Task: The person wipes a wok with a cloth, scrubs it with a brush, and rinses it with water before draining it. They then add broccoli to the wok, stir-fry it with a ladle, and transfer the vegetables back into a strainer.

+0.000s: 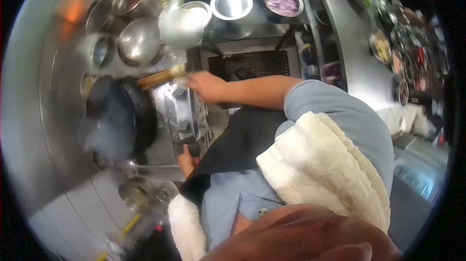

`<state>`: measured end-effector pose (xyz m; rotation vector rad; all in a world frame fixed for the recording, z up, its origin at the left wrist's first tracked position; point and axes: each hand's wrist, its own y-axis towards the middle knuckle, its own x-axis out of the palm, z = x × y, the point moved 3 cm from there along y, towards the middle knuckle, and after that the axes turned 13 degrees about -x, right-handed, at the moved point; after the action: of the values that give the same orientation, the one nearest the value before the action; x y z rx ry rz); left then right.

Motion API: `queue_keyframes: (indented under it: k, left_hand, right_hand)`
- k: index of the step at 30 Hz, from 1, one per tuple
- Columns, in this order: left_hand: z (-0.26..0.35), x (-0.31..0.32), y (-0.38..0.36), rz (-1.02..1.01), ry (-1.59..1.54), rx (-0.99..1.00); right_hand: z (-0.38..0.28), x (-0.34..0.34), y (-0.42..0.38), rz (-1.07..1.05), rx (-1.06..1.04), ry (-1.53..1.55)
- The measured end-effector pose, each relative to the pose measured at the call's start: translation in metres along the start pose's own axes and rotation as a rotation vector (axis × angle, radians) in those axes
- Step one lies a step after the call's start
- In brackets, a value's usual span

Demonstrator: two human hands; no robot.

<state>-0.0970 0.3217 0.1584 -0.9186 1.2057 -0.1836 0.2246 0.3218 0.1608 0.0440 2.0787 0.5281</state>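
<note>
A dark wok (pixel 138 110) stands tilted over the stove on the left, with steam or smoke blurring its inside. My right hand (pixel 208 86) is closed at the pale end of a bamboo wok brush (pixel 156 78); its bristles point toward the wok's upper rim. Lower down, my left hand (pixel 185 161) is wrapped against a dark, rounded thing (pixel 188 146) at the stove's front edge. Whether that is a handle, a knob or a folded cloth I cannot make out. My left fingers are partly hidden.
A perforated strainer (pixel 139 40) and metal bowls lie beyond the wok. Several round ingredient pans, one with purple shreds (pixel 284 3), line the counter at the top. A steel counter (pixel 359 52) runs along the right. Pots (pixel 137 194) stand at lower left.
</note>
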Motion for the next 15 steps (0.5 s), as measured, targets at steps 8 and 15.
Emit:
queue_keyframes:
  k: [8,15]
  left_hand:
    - [-0.04,-0.023,0.096,0.359,0.297,0.375]
    - [0.145,0.012,-0.086,0.045,0.069,0.783]
  right_hand:
    - [0.042,-0.016,-0.239,-0.929,0.508,0.293]
    - [0.065,-0.045,-0.311,-0.677,0.702,0.247]
